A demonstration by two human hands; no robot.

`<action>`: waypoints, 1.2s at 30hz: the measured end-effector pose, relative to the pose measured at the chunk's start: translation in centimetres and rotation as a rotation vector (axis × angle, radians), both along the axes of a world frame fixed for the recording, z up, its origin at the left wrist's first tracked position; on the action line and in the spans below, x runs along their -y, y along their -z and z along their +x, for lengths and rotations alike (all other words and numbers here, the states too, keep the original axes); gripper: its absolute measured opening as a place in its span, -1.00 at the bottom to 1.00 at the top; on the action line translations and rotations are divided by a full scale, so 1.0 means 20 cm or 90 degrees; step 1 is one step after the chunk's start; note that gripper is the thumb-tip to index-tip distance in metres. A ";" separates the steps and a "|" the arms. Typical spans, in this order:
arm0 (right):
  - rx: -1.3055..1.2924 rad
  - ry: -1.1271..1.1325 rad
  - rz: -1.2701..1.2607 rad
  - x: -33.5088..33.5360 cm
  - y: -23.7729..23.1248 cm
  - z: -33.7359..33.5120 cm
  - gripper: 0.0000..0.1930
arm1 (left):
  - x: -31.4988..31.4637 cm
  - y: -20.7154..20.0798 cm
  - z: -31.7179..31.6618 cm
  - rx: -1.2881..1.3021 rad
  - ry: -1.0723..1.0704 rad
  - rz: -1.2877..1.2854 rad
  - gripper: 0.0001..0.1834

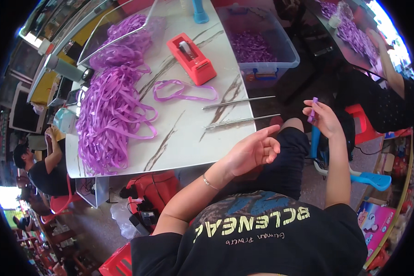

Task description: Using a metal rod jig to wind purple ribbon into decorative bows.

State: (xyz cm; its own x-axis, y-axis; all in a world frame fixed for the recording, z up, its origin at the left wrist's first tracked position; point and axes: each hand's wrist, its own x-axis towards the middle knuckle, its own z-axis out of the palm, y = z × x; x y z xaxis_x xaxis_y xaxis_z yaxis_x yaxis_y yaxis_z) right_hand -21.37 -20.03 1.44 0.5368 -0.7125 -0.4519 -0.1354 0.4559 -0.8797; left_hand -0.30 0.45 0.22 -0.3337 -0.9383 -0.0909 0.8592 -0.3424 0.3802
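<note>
My right hand is raised off the table's right edge, its fingers closed on a small folded piece of purple ribbon. Palm up, my left hand hovers by the near right edge of the table, forefinger stretched out and the other fingers loosely bent, with nothing in it. Two thin metal rods jut past the table edge just beyond my left hand. Farther in, a loose purple ribbon loop lies beside a red tape dispenser. A big heap of purple ribbon loops covers the left side.
The marble-patterned table ends near my lap. Beyond its right edge stands a clear plastic bin with many small purple pieces inside. A blue-seated stool is at my right. Other people work at far right and far left.
</note>
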 end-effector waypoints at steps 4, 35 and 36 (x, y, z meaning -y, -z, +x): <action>0.017 -0.092 -0.087 -0.15 -0.13 -0.03 -0.69 | 0.04 -0.09 -0.05 0.323 0.028 -0.135 -0.53; -0.047 -0.073 -0.547 -0.41 -0.19 0.22 -0.74 | 0.38 -0.15 0.13 0.673 -0.080 -0.305 -0.81; -0.053 -0.069 -0.585 -0.41 -0.18 0.22 -0.75 | 0.37 -0.15 0.12 0.689 -0.085 -0.304 -0.81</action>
